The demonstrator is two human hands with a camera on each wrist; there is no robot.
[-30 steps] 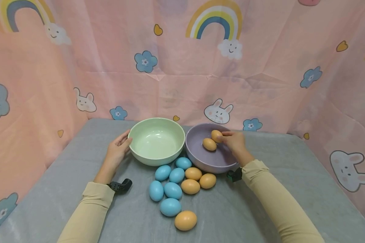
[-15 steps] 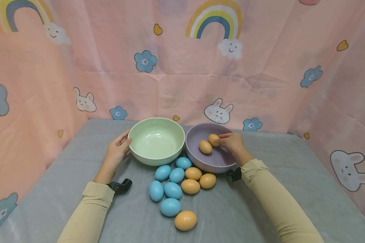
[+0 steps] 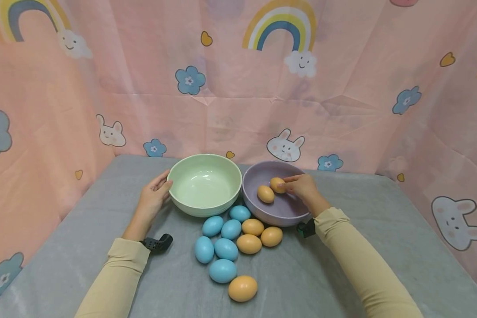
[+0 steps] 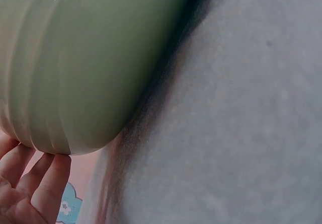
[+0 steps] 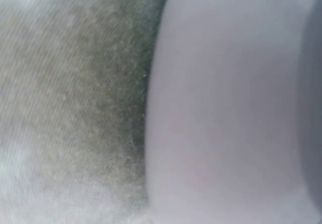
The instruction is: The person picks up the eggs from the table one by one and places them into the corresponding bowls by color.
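1. Currently, the two hands are well apart, each at its own bowl.
2. The left hand (image 3: 153, 196) rests against the near side of the green bowl (image 3: 204, 187); its fingers lie nearly straight, with several fingertips touching the bowl's outer wall, as the left wrist view shows.
3. The right hand (image 3: 305, 189) reaches over the rim of the purple bowl (image 3: 275, 221), thumb and fingers pinching an orange egg (image 3: 277, 185) inside it; whether that egg touches the bowl's bottom, I cannot tell.
4. Just left of the pinched egg, a second orange egg (image 3: 266, 194) lies in the same bowl.
5. Both bowls stand upright between the hands, side by side on the grey tabletop (image 3: 175, 287).
6. Nearer the person than the hands, and between the forearms, six blue eggs (image 3: 226, 249) lie in a loose cluster.
7. Three loose orange eggs (image 3: 249, 244) sit to their right, toward the right hand, while a lone orange egg (image 3: 242, 289) lies nearest the person, just beside the closest blue one.
8. Beyond the hands, a pink patterned cloth (image 3: 230, 119) hangs behind the tabletop.
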